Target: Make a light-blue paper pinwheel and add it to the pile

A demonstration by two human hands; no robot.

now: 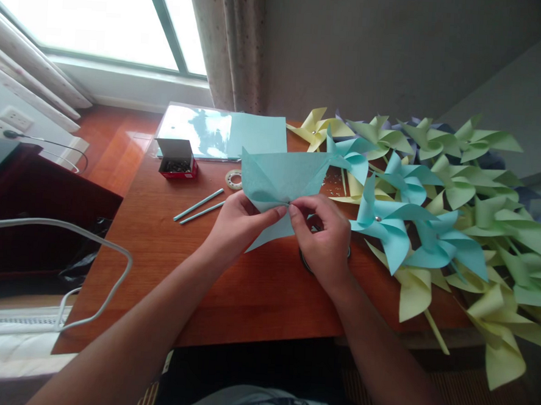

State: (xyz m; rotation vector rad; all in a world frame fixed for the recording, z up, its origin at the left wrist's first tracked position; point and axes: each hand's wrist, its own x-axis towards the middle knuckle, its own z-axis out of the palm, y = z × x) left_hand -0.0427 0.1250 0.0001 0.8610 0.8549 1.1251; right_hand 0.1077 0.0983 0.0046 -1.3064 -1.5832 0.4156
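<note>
A sheet of light blue paper (284, 173) is held up over the table, with its corners partly drawn in toward the middle. My left hand (246, 219) is closed on its left side, thumb pressed near the centre. My right hand (321, 230) pinches the paper at the same spot, thumb and fingertips together. Something small and dark shows between the fingertips, too small to name. Behind my right hand, the dark rounded handles of what look like scissors (304, 261) lie mostly hidden on the table. Two thin blue sticks (199, 204) lie left of my left hand.
Several finished pinwheels (409, 180) in blue, green and yellow cover the table's right side. A small open red box (180, 166) of dark bits and a tape roll (234, 179) sit at left. Blue sheets (259, 131) lie at the back. A white cable (126, 267) crosses the left edge.
</note>
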